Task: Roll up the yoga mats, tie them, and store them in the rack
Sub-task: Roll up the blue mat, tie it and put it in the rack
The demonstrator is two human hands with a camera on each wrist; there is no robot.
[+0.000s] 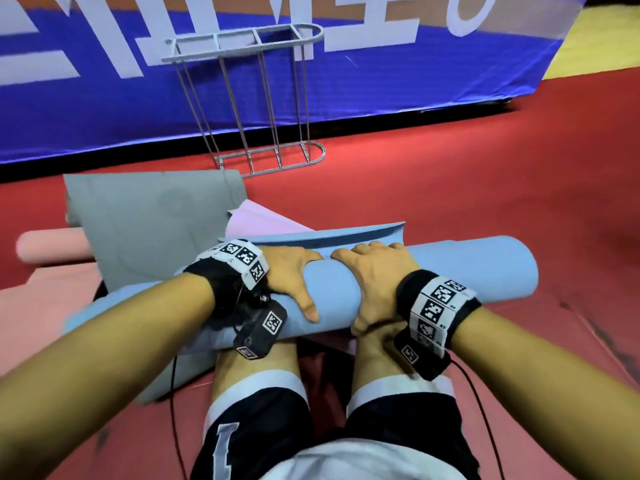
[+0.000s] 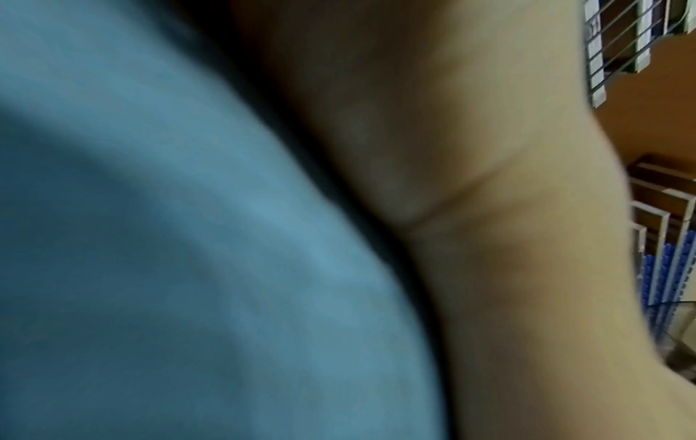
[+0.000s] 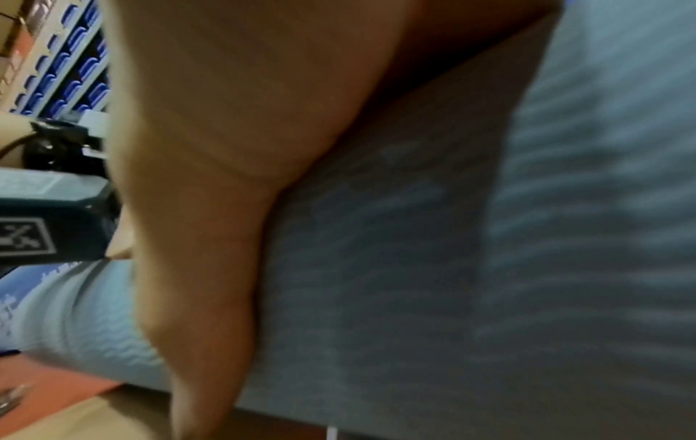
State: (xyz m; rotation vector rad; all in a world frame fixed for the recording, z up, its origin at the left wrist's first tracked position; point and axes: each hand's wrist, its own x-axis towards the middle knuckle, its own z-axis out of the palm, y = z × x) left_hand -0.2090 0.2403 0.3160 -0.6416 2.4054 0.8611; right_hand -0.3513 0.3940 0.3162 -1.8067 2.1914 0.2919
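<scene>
- Head view: both hands lie side by side on the blue mat (image 1: pixel 450 271), a smooth foam tube lying left to right across the person's legs. The left hand (image 1: pixel 291 275) and the right hand (image 1: pixel 374 282) both curl over its top, thumbs on the near side, clasping the roll.
- A loose flap of the same blue sheet stands up just beyond the hands, and more blue sheet lies flat at the near left, so I judge the rolling is well on but not finished.
- I see no tie on this roll.
- The grey mat (image 1: pixel 152 223) lies open and slack at the far left, partly folded, with a pink sheet (image 1: pixel 256 220) peeping from under it.
- A pink roll (image 1: pixel 48 245) lies at the far left on the red floor (image 1: pixel 450 174); whether it is tied I cannot tell.
- The rack (image 1: pixel 263 98), thin metal wire with 4 slots, stands far off against the blue banner (image 1: pixel 104 109) and holds no mat, so tying and storing are all left.
- Left wrist view: blurred; matt blue foam fills the left, and the palm of the left hand (image 2: pixel 471 208) presses against it.
- Right wrist view: the right hand (image 3: pixel 226 148) rests against the blue mat (image 3: pixel 452 268), whose surface shows a fine ribbed texture.
</scene>
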